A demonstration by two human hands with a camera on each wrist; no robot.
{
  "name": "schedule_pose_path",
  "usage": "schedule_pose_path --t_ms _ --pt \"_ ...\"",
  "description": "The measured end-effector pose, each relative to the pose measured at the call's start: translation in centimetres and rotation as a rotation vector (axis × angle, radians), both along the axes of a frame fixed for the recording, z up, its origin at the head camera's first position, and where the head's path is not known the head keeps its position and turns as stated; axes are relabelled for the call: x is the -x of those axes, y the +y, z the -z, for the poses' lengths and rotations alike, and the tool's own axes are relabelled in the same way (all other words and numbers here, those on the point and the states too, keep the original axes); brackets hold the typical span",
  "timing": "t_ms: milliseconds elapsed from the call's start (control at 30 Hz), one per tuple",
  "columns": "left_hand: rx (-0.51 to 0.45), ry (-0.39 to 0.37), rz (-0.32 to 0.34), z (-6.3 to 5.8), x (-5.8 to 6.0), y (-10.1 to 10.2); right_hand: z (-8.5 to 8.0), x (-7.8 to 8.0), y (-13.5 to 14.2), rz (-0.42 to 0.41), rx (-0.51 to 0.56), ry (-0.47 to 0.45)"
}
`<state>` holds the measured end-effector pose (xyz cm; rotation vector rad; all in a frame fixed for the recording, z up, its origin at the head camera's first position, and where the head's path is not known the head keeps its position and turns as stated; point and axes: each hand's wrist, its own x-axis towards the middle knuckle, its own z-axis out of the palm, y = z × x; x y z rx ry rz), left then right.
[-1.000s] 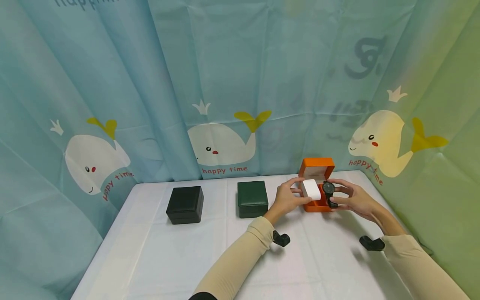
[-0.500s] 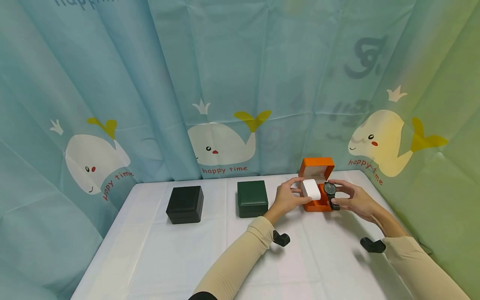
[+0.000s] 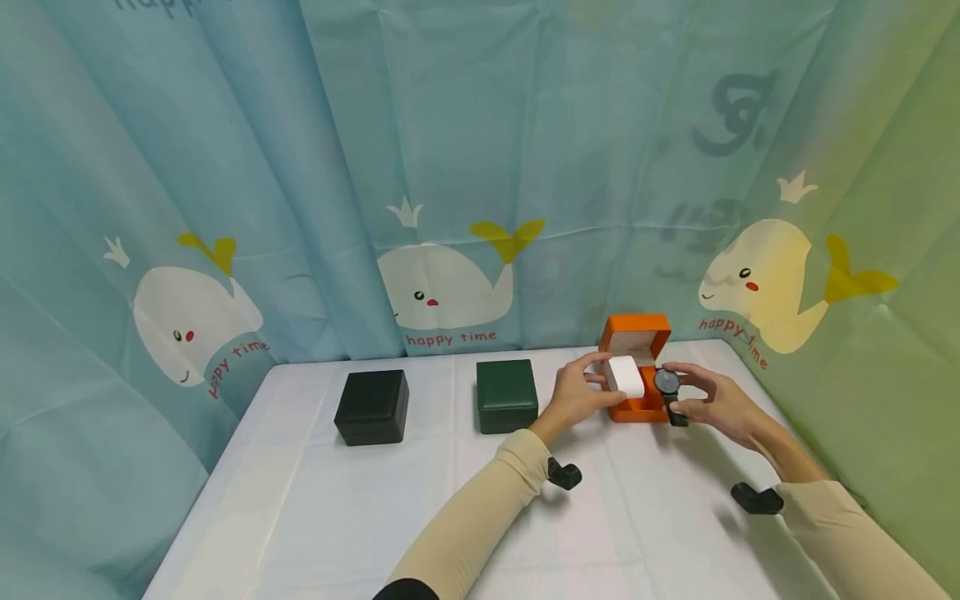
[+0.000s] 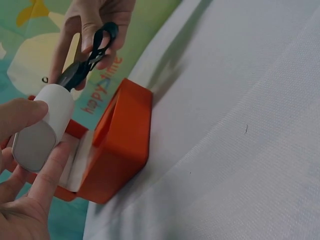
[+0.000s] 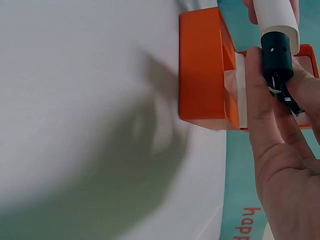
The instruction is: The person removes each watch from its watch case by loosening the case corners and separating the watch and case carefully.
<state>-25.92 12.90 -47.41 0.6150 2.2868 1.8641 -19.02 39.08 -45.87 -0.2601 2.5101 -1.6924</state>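
Between thumb and fingers my left hand (image 3: 576, 393) pinches a white watch cushion (image 3: 625, 377), held over an orange watch box (image 3: 639, 412) whose lid stands raised. Just to its right, a black wristwatch (image 3: 667, 383) with a dark round dial is pinched by my right hand (image 3: 718, 407). The left wrist view shows the watch strap (image 4: 97, 52) hanging in a loop, clear of the cushion's pillow shape. In the right wrist view the watch (image 5: 276, 55) lies in line with the cushion's end; whether they touch there I cannot tell.
A closed dark green box (image 3: 506, 398) stands left of the orange one. Farther left is a closed black box (image 3: 372, 408). All rest on a white-covered table (image 3: 420, 517), with a whale-print curtain (image 3: 450, 167) behind it and at the sides.
My right hand has drawn the watch a little to the right, away from the white cushion. The left hand and cushion have hardly moved.
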Motion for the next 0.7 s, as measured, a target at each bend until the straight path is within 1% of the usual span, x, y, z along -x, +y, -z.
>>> schedule_pose_path --t_ms 300,500,700 --pt "0.015 0.008 0.001 -0.3 0.0 0.0 0.2 -1.7 -0.1 -0.012 0.032 -0.004" --pt "0.018 0.028 0.023 -0.4 0.1 0.0 1.0 -2.9 -0.6 -0.049 0.032 -0.001" --pt "0.013 0.047 0.03 -0.6 0.2 -0.1 1.8 -4.0 -1.2 -0.062 0.049 -0.02"
